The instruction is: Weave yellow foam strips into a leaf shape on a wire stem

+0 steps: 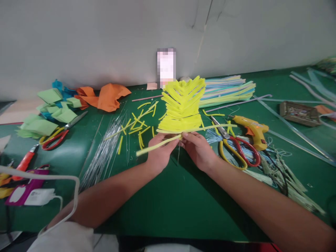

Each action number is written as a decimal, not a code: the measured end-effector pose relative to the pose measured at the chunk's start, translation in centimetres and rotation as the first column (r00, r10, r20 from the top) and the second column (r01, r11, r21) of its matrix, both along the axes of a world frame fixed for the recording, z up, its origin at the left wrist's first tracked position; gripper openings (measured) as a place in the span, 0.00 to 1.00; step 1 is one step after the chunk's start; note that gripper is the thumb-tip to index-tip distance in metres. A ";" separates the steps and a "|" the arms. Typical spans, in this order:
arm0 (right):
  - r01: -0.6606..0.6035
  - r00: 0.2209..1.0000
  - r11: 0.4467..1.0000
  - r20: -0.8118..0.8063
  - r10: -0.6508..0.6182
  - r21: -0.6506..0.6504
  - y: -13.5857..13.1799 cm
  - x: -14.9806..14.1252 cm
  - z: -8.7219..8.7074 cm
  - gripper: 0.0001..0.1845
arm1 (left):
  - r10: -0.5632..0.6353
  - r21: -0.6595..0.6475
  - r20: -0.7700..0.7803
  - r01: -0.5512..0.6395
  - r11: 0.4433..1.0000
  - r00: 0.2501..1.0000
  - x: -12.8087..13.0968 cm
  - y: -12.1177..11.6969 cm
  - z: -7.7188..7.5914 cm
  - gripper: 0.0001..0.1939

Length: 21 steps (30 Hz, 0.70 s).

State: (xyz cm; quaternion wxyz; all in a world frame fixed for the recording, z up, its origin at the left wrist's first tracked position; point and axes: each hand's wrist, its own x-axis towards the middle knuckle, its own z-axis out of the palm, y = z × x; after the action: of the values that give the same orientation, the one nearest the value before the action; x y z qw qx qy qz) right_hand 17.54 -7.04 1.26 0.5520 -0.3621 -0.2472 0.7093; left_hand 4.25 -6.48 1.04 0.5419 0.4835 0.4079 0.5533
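A yellow leaf-shaped piece made of pipe cleaners (183,101) stands up above my hands, its rows slanting out from a middle line. At its base my left hand (161,152) is closed, pinching a long yellow pipe cleaner (149,147) whose loose end points left. My right hand (198,148) is closed at the same spot, fingertips against the base of the leaf piece and the pipe cleaner. Another yellow length sticks out to the right above my right hand. A thin wire hangs below my fingertips. The exact grip is partly hidden by the fingers.
Cut yellow pieces (141,127) and thin wires (107,147) lie left. Right are red-and-yellow scissors (243,152), a yellow glue gun (252,129) and a small box (299,113). Pastel pipe cleaners (231,91) and a phone (166,66) are behind. More scissors (56,138) lie far left.
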 end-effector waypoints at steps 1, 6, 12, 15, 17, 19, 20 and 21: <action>0.004 1.000 1.000 -0.004 -0.004 -0.001 0.0 0.0 0.1 0.08 | 0.010 -0.024 0.024 -0.010 1.000 1.000 0.1 0.0 0.0 0.13; -0.023 0.999 0.999 0.026 0.022 0.046 0.1 0.0 0.3 0.07 | 0.054 -0.050 0.091 -0.050 0.998 0.994 0.4 0.1 0.1 0.15; -0.076 0.993 0.997 0.095 0.073 0.031 0.3 0.2 -0.3 0.07 | 0.073 -0.040 0.081 -0.070 0.997 0.994 0.3 0.0 0.2 0.15; -0.063 0.992 0.998 0.113 0.060 0.023 0.2 0.2 -0.3 0.08 | 0.037 -0.023 0.062 -0.035 0.999 0.997 0.1 0.0 0.0 0.15; -0.025 0.994 0.999 0.103 0.021 0.038 0.1 0.2 -0.3 0.09 | 0.012 0.003 0.066 -0.013 1.000 0.998 0.1 0.0 0.0 0.14; 0.005 0.996 0.998 0.089 -0.011 0.059 0.0 0.1 -0.4 0.09 | -0.017 0.011 0.057 0.016 1.000 0.998 0.1 0.1 0.1 0.14; 0.010 0.996 0.998 0.085 -0.016 0.064 0.1 0.1 -0.4 0.08 | -0.028 0.007 0.044 0.027 1.000 0.999 0.1 0.1 0.2 0.14; 0.012 0.997 0.998 0.081 -0.018 0.067 0.1 0.0 -0.5 0.08 | -0.037 0.002 0.031 0.037 0.999 0.999 0.2 0.1 0.3 0.13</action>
State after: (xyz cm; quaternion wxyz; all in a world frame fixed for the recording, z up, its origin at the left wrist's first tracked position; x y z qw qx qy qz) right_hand 17.58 -6.91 0.74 0.5585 -0.3739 -0.2901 0.6812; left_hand 4.41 -6.40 1.36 0.5578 0.4828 0.3902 0.5509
